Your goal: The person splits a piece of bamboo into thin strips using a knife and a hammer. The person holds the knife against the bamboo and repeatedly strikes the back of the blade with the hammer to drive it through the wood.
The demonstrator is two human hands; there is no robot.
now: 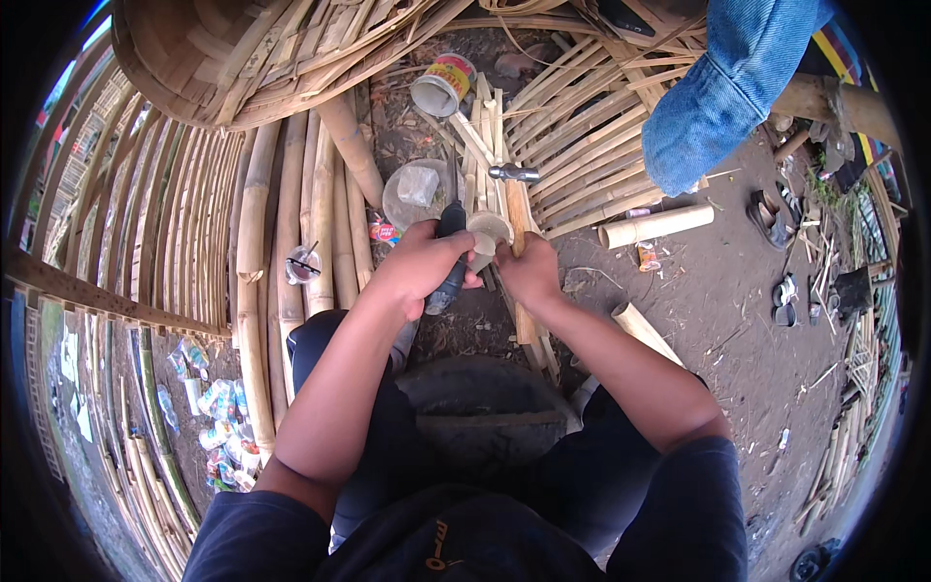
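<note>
The person's left hand (pixel 424 264) is closed round a black-handled tool (pixel 449 228) with a narrow dark shaft pointing to twelve o'clock. The right hand (pixel 529 274) has curled fingers against a long, flat, pale bamboo slat (pixel 518 218); how firmly it grips is hidden. The pale, hollow, round-mouthed piece (pixel 492 226), apparently bamboo, lies between both hands. About it: a steel-headed hammer (pixel 514 174) at one o'clock, a grey rounded slab (pixel 396 204) at ten, and a short, thick bamboo tube (pixel 659 225) at three. The step in hand appears to be handwork on the hollow piece; the next move calls for steadying it, fingers clear of the tool.
</note>
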